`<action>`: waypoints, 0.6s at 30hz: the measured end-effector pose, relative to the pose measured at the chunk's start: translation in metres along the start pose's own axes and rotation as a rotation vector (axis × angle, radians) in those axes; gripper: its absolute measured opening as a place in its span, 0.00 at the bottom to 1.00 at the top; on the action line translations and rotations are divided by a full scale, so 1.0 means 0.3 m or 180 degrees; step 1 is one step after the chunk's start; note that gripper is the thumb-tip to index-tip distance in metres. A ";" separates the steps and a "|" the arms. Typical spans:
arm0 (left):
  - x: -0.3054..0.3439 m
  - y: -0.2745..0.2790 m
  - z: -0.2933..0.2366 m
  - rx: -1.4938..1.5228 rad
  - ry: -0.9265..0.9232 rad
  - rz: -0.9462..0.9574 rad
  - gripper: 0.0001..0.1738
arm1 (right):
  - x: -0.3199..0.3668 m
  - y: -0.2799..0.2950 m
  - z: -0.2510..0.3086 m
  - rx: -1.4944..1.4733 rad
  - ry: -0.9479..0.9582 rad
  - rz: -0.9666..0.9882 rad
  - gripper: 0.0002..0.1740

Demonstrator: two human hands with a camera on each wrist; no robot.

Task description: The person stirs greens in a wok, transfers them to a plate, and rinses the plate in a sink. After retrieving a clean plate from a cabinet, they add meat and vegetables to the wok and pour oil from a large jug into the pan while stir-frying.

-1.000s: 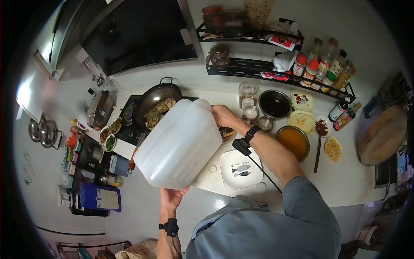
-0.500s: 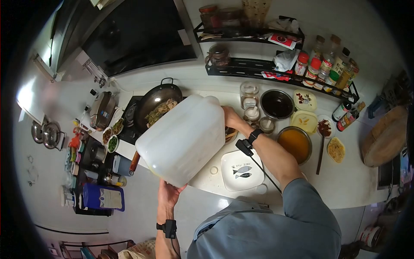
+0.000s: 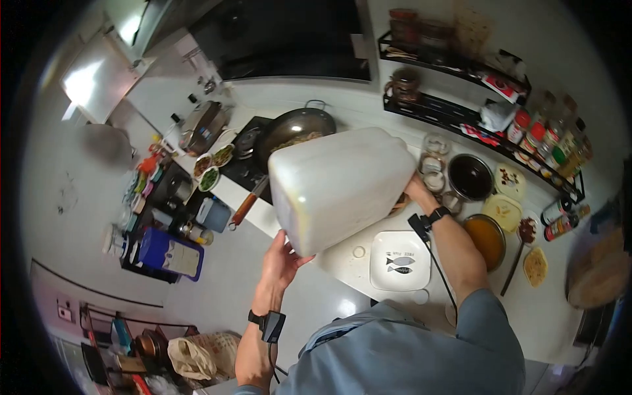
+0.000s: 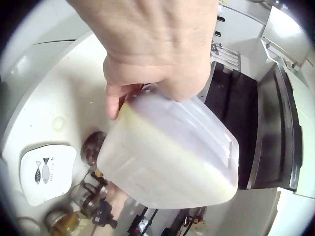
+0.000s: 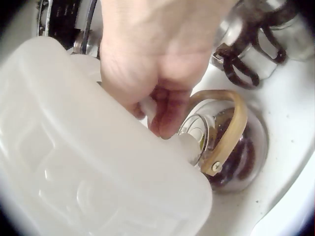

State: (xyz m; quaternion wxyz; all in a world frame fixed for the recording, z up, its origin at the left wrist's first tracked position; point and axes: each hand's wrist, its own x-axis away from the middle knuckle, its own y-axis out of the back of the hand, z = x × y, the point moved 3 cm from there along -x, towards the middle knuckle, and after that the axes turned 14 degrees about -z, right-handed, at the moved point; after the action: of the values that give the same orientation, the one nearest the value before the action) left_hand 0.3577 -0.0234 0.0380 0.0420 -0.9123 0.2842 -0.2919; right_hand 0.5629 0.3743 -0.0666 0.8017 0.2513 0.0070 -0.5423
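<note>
A large whitish plastic jug is held tilted over the counter, its base toward my left. My left hand grips the base's lower edge, with one finger along the jug's side in the left wrist view. At the neck end, my right hand curls its fingers round the jug's handle. The jug's mouth overlaps the ringed opening of a glass pot with a wooden handle and dark contents. In the head view the jug hides most of this pot.
A wok with food sits on the stove behind the jug, its wooden handle pointing forward. A fish-patterned plate lies in front. Bowls of dark liquid and orange liquid stand right. A spice rack hangs above.
The head view has swung left, shifting the scene rightward. The jug's base has come up and more of its end shows, with my left hand still at it. My right hand keeps its hold.
</note>
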 end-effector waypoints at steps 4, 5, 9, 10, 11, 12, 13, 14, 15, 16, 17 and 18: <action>0.015 -0.009 -0.014 -0.0045 -0.0032 0.0112 0.33 | 0.001 -0.008 -0.079 -0.0121 -0.0236 0.0018 0.37; 0.020 -0.010 -0.016 -0.0098 -0.0051 0.0135 0.33 | 0.003 -0.010 -0.056 -0.0190 -0.0285 0.0031 0.37; 0.021 -0.009 -0.020 -0.0152 0.0013 0.0104 0.33 | 0.021 0.011 0.011 -0.0278 -0.0677 0.0025 0.39; 0.022 -0.008 -0.021 -0.0130 0.0005 0.0102 0.33 | 0.026 0.016 0.029 -0.0326 -0.0671 0.0006 0.39; 0.021 -0.008 -0.021 -0.0131 0.0046 0.0105 0.33 | 0.028 0.019 0.037 -0.0377 -0.0662 -0.0014 0.40; 0.019 -0.008 -0.022 -0.0134 0.0085 0.0110 0.33 | 0.028 0.021 0.045 -0.0430 -0.0654 -0.0037 0.40; 0.019 -0.006 -0.023 -0.0120 0.0073 0.0109 0.33 | 0.029 0.022 0.052 -0.0485 -0.0649 -0.0060 0.40; 0.020 -0.006 -0.025 -0.0172 0.0030 0.0135 0.33 | 0.031 0.024 0.063 -0.0540 -0.0650 -0.0085 0.40; 0.020 -0.007 -0.027 -0.0227 -0.0010 0.0163 0.34 | 0.034 0.029 0.073 -0.0537 -0.0641 -0.0084 0.40; 0.020 -0.007 -0.026 -0.0221 -0.0012 0.0165 0.34 | 0.039 0.034 0.078 -0.0457 -0.0694 -0.0009 0.41; 0.023 -0.008 -0.028 -0.0231 -0.0043 0.0187 0.34 | 0.039 0.033 0.062 -0.0378 -0.0749 0.0065 0.41; 0.024 -0.009 -0.029 -0.0243 -0.0074 0.0210 0.34 | 0.037 0.028 0.049 -0.0374 -0.0748 0.0063 0.41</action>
State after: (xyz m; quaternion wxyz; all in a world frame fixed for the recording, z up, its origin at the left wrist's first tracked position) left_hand 0.3590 -0.0243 0.0495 0.0200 -0.9067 0.3245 -0.2686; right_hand 0.5710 0.3612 -0.0536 0.8156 0.1388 -0.0577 -0.5587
